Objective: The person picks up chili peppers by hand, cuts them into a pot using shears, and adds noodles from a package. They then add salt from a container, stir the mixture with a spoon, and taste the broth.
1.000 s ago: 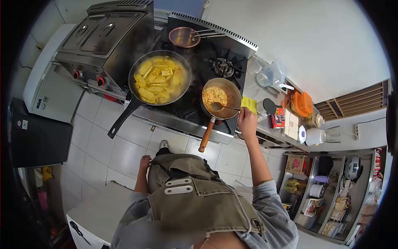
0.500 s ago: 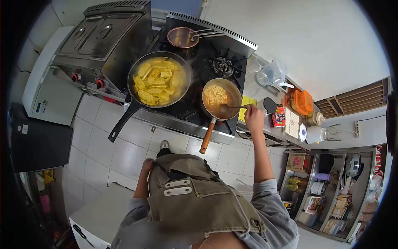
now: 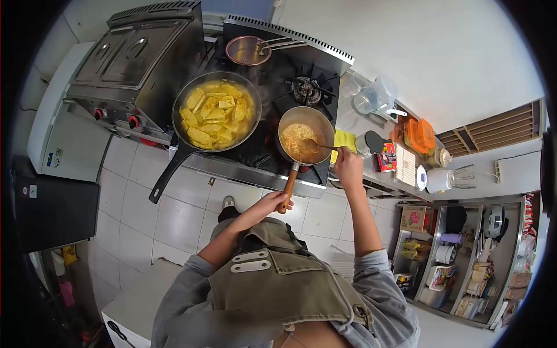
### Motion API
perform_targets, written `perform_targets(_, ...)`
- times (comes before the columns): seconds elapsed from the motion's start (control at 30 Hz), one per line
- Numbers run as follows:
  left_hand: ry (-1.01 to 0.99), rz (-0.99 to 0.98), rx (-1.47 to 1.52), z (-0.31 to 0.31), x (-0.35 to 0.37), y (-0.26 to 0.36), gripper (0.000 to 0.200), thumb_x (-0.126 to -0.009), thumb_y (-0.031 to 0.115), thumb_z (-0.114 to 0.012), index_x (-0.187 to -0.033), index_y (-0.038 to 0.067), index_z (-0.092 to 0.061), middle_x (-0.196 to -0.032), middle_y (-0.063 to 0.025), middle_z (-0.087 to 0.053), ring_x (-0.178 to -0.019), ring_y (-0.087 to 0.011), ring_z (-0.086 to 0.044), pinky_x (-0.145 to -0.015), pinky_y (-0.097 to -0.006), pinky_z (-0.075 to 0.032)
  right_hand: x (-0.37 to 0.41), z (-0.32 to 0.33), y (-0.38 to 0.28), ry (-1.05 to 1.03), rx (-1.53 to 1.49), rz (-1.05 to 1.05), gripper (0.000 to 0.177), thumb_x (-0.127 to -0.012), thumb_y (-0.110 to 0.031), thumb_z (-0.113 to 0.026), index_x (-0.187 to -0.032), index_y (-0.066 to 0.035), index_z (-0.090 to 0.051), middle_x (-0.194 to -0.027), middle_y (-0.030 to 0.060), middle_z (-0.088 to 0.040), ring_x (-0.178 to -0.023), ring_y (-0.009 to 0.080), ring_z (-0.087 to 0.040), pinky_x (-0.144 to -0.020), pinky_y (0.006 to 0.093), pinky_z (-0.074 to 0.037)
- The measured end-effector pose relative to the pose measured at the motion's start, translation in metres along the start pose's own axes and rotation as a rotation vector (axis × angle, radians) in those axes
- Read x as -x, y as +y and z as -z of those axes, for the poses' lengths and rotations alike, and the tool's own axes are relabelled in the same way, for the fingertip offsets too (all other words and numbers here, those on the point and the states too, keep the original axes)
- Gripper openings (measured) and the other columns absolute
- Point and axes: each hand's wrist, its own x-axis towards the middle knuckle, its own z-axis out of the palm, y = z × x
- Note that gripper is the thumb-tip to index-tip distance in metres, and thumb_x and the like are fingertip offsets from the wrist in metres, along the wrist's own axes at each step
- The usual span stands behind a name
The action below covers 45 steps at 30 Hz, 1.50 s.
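A saucepan point(image 3: 326, 124) with a wooden handle sits on the stove's front right, holding noodles point(image 3: 297, 136) in reddish broth. My left hand point(image 3: 268, 207) has its fingers around the end of the wooden handle point(image 3: 290, 184). In my right hand point(image 3: 348, 168) is a spoon point(image 3: 324, 145), its bowl dipped among the noodles. Left of the saucepan stands a wide black frying pan point(image 3: 179, 130), with yellow pieces point(image 3: 213, 119) in steaming yellow liquid. Its long black handle point(image 3: 167, 176) sticks out past the stove's front edge.
A small pot with a glass lid point(image 3: 246, 51) is at the back of the stove point(image 3: 272, 87). On the right counter are a plastic jug point(image 3: 380, 95), orange containers point(image 3: 420, 139), a red packet point(image 3: 387, 158) and a blender point(image 3: 441, 180). A stocked shelf unit point(image 3: 464, 255) is at lower right.
My left hand has come up from beside my body to the saucepan's handle. The spoon has shifted within the noodles. The whole view has moved slightly.
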Motion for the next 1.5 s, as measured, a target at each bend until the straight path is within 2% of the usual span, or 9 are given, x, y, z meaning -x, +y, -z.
perform_targets(0.13,0.001,0.016,0.015,0.003,0.000,-0.002,0.036,-0.097,0.030,-0.040,-0.115,-0.001,-0.049,-0.101,-0.0078,-0.060,-0.094,-0.0156,-0.060,-0.080,-0.0257,-0.046,-0.010,-0.009,-0.003,0.061,0.006,0.022,0.019,-0.085,-0.013,-0.051,-0.074,0.001,-0.056,-0.067,0.0231,-0.060,-0.058,0.0387,-0.059,-0.054,0.0456,-0.047)
perform_targets(0.2,0.035,0.004,0.044,0.002,-0.001,-0.003,0.034,-0.097,0.028,-0.042,-0.111,-0.001,-0.051,-0.097,-0.0077,-0.061,-0.086,-0.0149,-0.062,-0.076,-0.0256,-0.048,-0.016,-0.014,-0.004,0.072,0.015,0.012,0.017,-0.085,-0.012,-0.052,-0.076,0.000,-0.058,-0.066,0.0218,-0.060,-0.059,0.0383,-0.059,-0.054,0.0456,-0.047)
perform_targets(0.3,0.007,0.024,0.040,0.002,0.001,0.000,0.035,-0.096,0.029,-0.042,-0.113,-0.001,-0.050,-0.099,-0.0082,-0.059,-0.091,-0.0153,-0.060,-0.078,-0.0257,-0.046,-0.025,-0.019,-0.017,0.081,-0.013,0.005,0.014,-0.083,-0.010,-0.053,-0.076,0.000,-0.059,-0.067,0.0211,-0.060,-0.059,0.0382,-0.059,-0.055,0.0463,-0.047)
perform_targets(0.63,0.031,0.030,0.078,0.000,0.002,0.000,0.034,-0.096,0.028,-0.044,-0.114,0.000,-0.050,-0.099,-0.0077,-0.059,-0.090,-0.0157,-0.059,-0.078,-0.0268,-0.045,-0.004,-0.010,-0.060,-0.064,-0.025,0.167,0.009,-0.079,-0.005,-0.053,-0.071,-0.001,-0.051,-0.065,0.0201,-0.059,-0.059,0.0357,-0.061,-0.052,0.0423,-0.049)
perform_targets(0.83,0.032,0.037,0.066,-0.001,0.005,0.003,0.035,-0.096,0.029,-0.044,-0.115,0.000,-0.051,-0.100,-0.0074,-0.059,-0.091,-0.0159,-0.059,-0.081,-0.0272,-0.045,0.031,0.014,-0.044,-0.118,0.030,0.149,0.005,-0.076,-0.004,-0.053,-0.074,-0.001,-0.050,-0.064,0.0193,-0.059,-0.053,0.0344,-0.060,-0.049,0.0415,-0.049)
perform_targets(0.9,0.078,0.029,0.070,-0.003,0.009,0.007,0.035,-0.096,0.028,-0.045,-0.111,-0.002,-0.054,-0.095,-0.0079,-0.061,-0.086,-0.0147,-0.060,-0.074,-0.0249,-0.047,0.036,0.018,-0.035,-0.159,0.132,0.068,0.004,-0.078,-0.005,-0.051,-0.076,-0.001,-0.051,-0.063,0.0188,-0.059,-0.053,0.0337,-0.060,-0.049,0.0416,-0.049)
perform_targets(1.07,0.051,0.019,0.055,0.001,0.011,0.009,0.035,-0.096,0.029,-0.045,-0.110,-0.001,-0.054,-0.094,-0.0067,-0.061,-0.083,-0.0134,-0.059,-0.074,-0.0249,-0.047,0.026,0.003,-0.006,-0.073,0.145,0.054,0.012,-0.083,-0.009,-0.050,-0.080,0.000,-0.057,-0.066,0.0205,-0.060,-0.055,0.0340,-0.061,-0.049,0.0423,-0.049)
perform_targets(1.3,0.035,0.028,0.055,0.004,0.008,0.009,0.034,-0.095,0.029,-0.045,-0.109,-0.001,-0.054,-0.093,-0.0062,-0.061,-0.083,-0.0131,-0.059,-0.075,-0.0251,-0.047,-0.003,-0.020,0.001,0.028,0.103,0.054,0.016,-0.083,-0.013,-0.052,-0.072,-0.002,-0.053,-0.065,0.0210,-0.060,-0.054,0.0360,-0.059,-0.050,0.0437,-0.048)
perform_targets(1.5,0.030,0.038,0.065,0.001,0.012,0.013,0.035,-0.095,0.029,-0.044,-0.110,-0.001,-0.054,-0.095,-0.0063,-0.061,-0.084,-0.0131,-0.059,-0.076,-0.0254,-0.047,-0.018,-0.036,-0.002,0.058,0.082,0.032,0.013,-0.082,-0.012,-0.052,-0.073,-0.002,-0.054,-0.064,0.0208,-0.060,-0.055,0.0356,-0.060,-0.051,0.0437,-0.049)
